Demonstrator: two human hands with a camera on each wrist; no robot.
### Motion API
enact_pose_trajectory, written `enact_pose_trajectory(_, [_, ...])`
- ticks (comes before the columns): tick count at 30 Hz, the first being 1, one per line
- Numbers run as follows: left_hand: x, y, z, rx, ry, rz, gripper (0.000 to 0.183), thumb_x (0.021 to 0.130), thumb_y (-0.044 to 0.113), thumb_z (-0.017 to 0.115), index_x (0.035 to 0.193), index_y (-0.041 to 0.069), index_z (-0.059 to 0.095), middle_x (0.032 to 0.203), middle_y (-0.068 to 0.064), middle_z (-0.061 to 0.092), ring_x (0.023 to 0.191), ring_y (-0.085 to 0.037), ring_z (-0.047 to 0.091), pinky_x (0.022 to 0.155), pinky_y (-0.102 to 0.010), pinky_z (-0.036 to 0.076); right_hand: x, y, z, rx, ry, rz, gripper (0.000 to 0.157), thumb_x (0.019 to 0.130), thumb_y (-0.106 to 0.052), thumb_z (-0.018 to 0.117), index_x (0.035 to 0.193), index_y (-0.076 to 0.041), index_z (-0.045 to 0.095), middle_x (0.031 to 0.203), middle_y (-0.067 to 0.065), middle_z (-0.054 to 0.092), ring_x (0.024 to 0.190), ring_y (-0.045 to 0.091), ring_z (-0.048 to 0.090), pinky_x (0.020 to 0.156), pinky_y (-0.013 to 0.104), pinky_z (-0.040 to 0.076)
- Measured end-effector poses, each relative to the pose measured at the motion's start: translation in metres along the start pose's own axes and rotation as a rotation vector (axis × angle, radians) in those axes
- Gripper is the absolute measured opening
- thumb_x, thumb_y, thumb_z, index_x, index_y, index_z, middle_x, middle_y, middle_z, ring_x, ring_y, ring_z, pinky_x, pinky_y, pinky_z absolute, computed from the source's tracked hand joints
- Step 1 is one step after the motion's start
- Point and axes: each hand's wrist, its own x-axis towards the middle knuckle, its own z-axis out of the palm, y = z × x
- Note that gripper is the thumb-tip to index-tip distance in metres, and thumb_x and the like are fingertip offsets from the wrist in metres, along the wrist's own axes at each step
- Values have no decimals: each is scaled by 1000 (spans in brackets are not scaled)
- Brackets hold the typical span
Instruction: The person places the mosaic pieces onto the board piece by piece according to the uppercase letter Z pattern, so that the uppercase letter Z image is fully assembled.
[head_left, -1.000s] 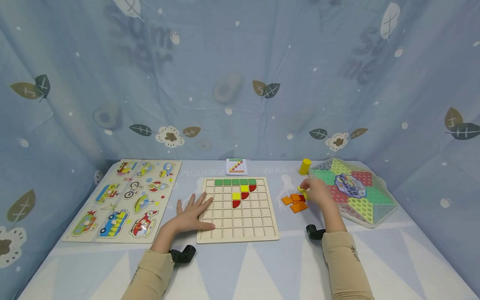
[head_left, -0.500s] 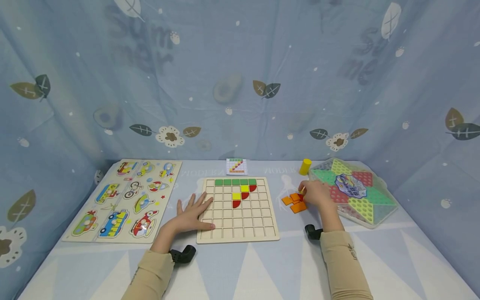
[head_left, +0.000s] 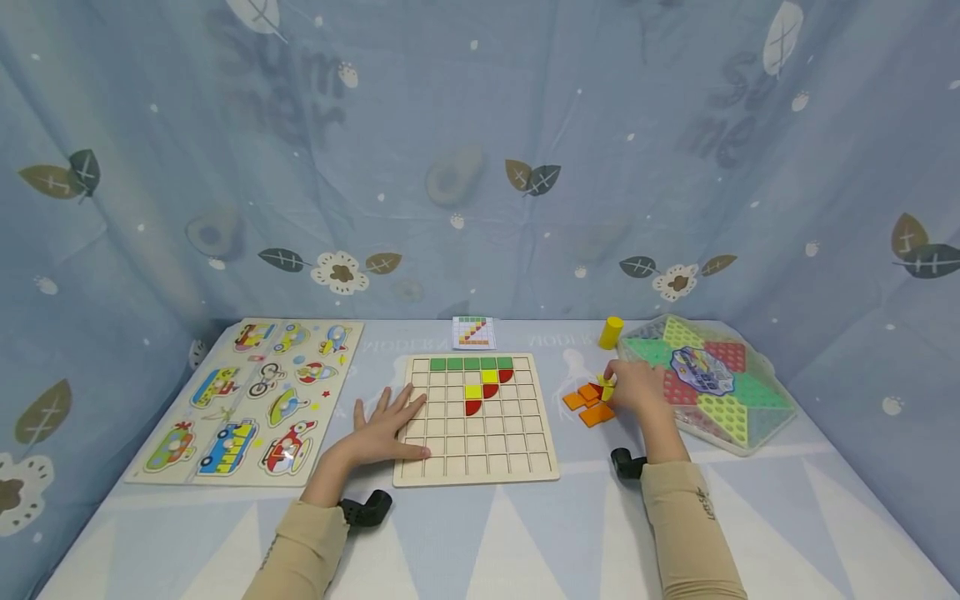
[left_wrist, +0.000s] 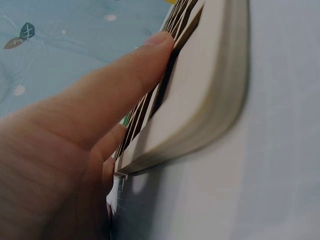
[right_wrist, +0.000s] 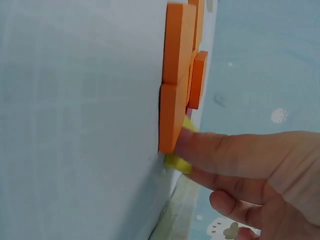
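Observation:
My left hand point(head_left: 381, 435) lies spread at the left edge of a wooden grid board point(head_left: 442, 471), its thumb on the frame near the front corner. Green squares point(head_left: 471, 364) fill part of the board's back row. Yellow squares point(head_left: 472, 392) and red quarter-round tiles point(head_left: 472, 407) step down diagonally below them. To the right of the board, my right hand point(head_left: 639, 387) pinches a yellow tile point(right_wrist: 176, 163) between thumb and fingers, beside a small pile of orange tiles point(head_left: 597, 414). A red tile point(head_left: 596, 388) shows among the pile, partly covered.
Behind the board stands a small pattern card point(head_left: 473, 333). A yellow cylinder point(head_left: 611, 333) stands at the back right, next to a hexagonal board with coloured pegs or holes point(head_left: 742, 392). A vehicle picture puzzle point(head_left: 255, 400) lies at the left.
My right hand has shifted slightly at the tile pile, and a yellow tile now shows tilted at its fingertips. The left hand has stayed in place.

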Motion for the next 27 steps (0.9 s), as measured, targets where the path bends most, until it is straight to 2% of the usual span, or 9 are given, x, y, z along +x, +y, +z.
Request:
enact_pose_trajectory(3, [0,0,0,1,2,-1,92,76,53,68,147,14,25,155,-14,7,138,-42,-8,97,-66,-19,-1,-1,-2,8,-9,-21,23,70,-11,77,89,-7,64,80,8,62,81,33,51,80,53,33])
enact_pose_trajectory(6, [0,0,0,4,3,1,92,76,53,68,147,14,25,155,-14,7,138,-42,-8,97,-66,-19,-1,-4,-3,34,-17,-34,16,73,-12,75,83,-7,64,78,7,61,73,27,51,71,46,39])
enact_pose_trajectory(10, [-1,1,0,5,2,1,92,76,53,67,147,14,25,155,-14,7,138,-42,-8,97,-66,-19,-1,-12,-3,158,13,-33,10,78,-11,71,82,-6,63,73,6,55,64,21,47,58,33,39])
enact_pose_trajectory(13, [-1,1,0,3,2,3,92,76,52,67,148,14,24,155,-14,6,138,-42,-9,97,-66,-20,1,-22,-4,273,62,-33,11,80,-11,70,84,-4,62,74,8,54,63,20,47,56,30,39])
enact_pose_trajectory(17, [-1,1,0,5,3,4,92,77,52,67,148,14,24,155,-13,5,138,-42,-9,96,-66,-20,4,-42,-3,362,103,-28,12,82,-12,70,85,-5,61,83,10,61,70,20,55,60,30,47])
enact_pose_trajectory(22, [0,1,0,13,3,-4,93,76,54,67,148,15,23,155,-12,5,138,-42,-9,97,-66,-20,5,-71,2,446,122,-107,10,83,-12,69,89,-6,65,91,10,65,82,24,59,70,35,50])
enact_pose_trajectory(24, [0,0,0,13,4,-8,93,76,54,67,148,15,23,155,-12,5,138,-42,-9,97,-66,-20,7,-83,7,506,110,-142,12,84,-12,68,94,-5,67,95,11,66,87,25,60,75,36,50])
enact_pose_trajectory(27, [1,0,0,14,4,-12,94,75,55,67,148,15,24,155,-12,6,138,-42,-8,97,-65,-20,10,-101,16,633,31,-173,17,87,-11,64,102,-4,67,102,11,65,94,25,59,81,38,50])
